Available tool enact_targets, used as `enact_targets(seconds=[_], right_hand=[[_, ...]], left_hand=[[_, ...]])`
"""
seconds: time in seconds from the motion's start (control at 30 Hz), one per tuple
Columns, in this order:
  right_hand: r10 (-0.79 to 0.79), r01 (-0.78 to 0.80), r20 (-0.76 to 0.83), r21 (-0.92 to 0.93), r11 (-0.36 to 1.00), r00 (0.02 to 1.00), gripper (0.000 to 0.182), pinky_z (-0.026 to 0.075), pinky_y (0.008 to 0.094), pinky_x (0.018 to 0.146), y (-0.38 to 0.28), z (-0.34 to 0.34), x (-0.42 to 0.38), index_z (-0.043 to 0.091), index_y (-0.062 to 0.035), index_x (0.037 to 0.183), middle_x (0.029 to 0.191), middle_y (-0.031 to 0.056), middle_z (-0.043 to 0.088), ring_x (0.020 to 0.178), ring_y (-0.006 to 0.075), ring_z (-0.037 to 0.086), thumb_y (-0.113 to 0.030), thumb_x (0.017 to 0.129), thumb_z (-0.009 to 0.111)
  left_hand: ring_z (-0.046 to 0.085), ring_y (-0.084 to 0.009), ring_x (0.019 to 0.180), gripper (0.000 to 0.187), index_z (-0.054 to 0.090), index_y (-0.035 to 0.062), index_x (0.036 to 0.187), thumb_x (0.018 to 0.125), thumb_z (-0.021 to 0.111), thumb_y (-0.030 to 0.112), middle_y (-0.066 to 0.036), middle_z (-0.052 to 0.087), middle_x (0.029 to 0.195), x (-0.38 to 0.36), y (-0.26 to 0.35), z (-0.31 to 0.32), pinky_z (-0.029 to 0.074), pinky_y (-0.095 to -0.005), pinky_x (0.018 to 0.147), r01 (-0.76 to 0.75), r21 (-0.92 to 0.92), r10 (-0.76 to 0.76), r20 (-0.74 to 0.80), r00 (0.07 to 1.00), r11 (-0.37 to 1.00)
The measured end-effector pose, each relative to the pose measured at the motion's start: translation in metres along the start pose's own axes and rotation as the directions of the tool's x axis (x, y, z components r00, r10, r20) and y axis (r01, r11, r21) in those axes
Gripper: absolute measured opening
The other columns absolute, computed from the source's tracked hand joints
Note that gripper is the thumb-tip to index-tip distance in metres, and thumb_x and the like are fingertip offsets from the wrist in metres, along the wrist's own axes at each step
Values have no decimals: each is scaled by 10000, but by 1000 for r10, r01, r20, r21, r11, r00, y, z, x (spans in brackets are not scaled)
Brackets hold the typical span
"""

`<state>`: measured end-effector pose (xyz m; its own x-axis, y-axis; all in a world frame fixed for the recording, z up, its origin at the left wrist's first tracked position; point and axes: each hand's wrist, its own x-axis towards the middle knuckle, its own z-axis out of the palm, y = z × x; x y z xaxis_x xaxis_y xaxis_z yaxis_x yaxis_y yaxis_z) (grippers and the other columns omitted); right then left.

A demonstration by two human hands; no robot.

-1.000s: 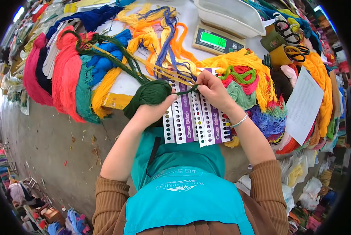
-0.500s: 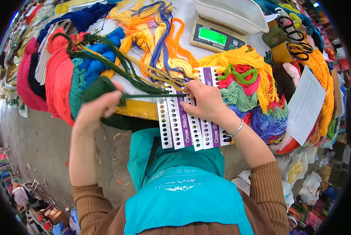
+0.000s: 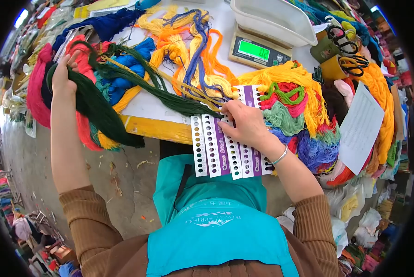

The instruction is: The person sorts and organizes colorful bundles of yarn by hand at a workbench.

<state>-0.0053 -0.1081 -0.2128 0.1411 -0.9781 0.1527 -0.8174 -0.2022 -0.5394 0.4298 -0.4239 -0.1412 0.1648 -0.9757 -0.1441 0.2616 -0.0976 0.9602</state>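
Observation:
My left hand [image 3: 65, 81] is raised at the left edge of the table, holding a thick dark green thread skein [image 3: 98, 111] that hangs in a loop toward the table edge. My right hand [image 3: 247, 122] presses and pinches the top of a white punched thread card [image 3: 234, 159], where a bundle of dark green strands [image 3: 177, 101] ends under its fingertips. Beside it lie other punched cards with purple "Cross Stitch" strips [image 3: 222, 154], overhanging the front edge. The tips of my right fingers are partly hidden.
A digital scale [image 3: 255, 51] with a white tray [image 3: 274, 21] stands at the back. Colored skeins lie left and right, including coral thread [image 3: 83, 124] and yellow thread [image 3: 285, 74]. Scissors [image 3: 354, 61] sit in a holder at right, near a printed sheet [image 3: 361, 129].
My left hand has moved up and left, and the green skein now hangs spread out in a long loop. My right hand stays on the cards.

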Motion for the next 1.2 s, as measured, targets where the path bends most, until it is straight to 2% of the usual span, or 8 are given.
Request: enact_targets(seconds=[0.1, 0.23, 0.37, 0.43, 0.6, 0.8, 0.97, 1.2], right_hand=[[-8, 8, -2, -4, 1000, 1000, 289, 520, 379, 616, -1, 1, -1, 587, -82, 974, 872, 79, 650, 737, 257, 669, -219, 774, 745], [-2, 2, -1, 21, 1000, 1000, 286, 516, 381, 620, -2, -1, -1, 589, -79, 967, 853, 79, 644, 728, 254, 663, -217, 774, 747], [74, -79, 62, 74, 994, 995, 199, 510, 375, 614, -11, -8, 3, 617, -65, 921, 832, 83, 643, 707, 255, 650, -177, 796, 724], [77, -33, -76, 469, 883, 994, 80, 466, 263, 567, -41, -7, 2, 660, -33, 919, 825, 65, 639, 629, 141, 581, -83, 858, 676], [94, -111, 78, 895, 431, 993, 118, 418, 193, 583, -111, -8, -7, 653, -12, 983, 838, -13, 623, 649, 15, 495, -76, 890, 687], [71, -165, 158, 980, 110, 985, 130, 419, 169, 584, -129, 4, -15, 648, -27, 1028, 875, 3, 641, 672, 18, 538, -87, 915, 673], [138, -236, 255, 962, -138, 957, 100, 337, 166, 469, -116, 0, -23, 634, -44, 975, 801, 27, 666, 556, 37, 505, -138, 975, 600], [185, -189, 175, 980, 59, 967, 113, 321, 166, 457, -100, 15, -28, 630, -41, 968, 687, -8, 591, 526, 19, 455, -145, 985, 589]], left_hand=[[509, -96, 613, 232, 556, 38, 1151, 949, 595, 144, -126, 670, 1196, -40, 1, 0, 420, -223, 537, -85, -62, 80, -75, 994, 994], [482, -90, 636, 434, 534, 5, 1336, 968, 566, 232, -91, 668, 1128, -122, 10, 13, 396, -209, 530, 16, -292, 136, 494, 858, 956], [543, -265, 1232, 601, 332, -17, 1485, 1009, 462, 325, -181, 510, 1420, -233, -5, 62, 525, -335, 888, 192, -343, 51, 588, 808, 920], [309, -318, 1454, 687, 267, -37, 1510, 1005, 409, 407, -218, 341, 1545, -280, -28, 75, 343, -449, 1133, 327, -368, 51, 728, 684, 870], [297, -303, 1462, 693, 252, -13, 1527, 991, 414, 395, -171, 272, 1590, -326, -59, 96, 267, -433, 1170, 317, -316, 31, 750, 661, 894], [483, -192, 1281, 709, 274, -20, 1525, 975, 456, 390, -126, 484, 1419, -342, -72, 105, 353, -337, 1090, 345, -202, -35, 819, 572, 916], [522, -208, 1227, 773, 277, -42, 1508, 955, 451, 468, -150, 383, 1525, -347, -74, 107, 409, -335, 1033, 337, -121, -117, 785, 609, 934], [561, -137, 1093, 461, 482, 0, 1391, 962, 560, 148, -81, 584, 1232, -342, -93, 109, 450, -293, 948, 341, -160, -175, 618, 767, 927]])
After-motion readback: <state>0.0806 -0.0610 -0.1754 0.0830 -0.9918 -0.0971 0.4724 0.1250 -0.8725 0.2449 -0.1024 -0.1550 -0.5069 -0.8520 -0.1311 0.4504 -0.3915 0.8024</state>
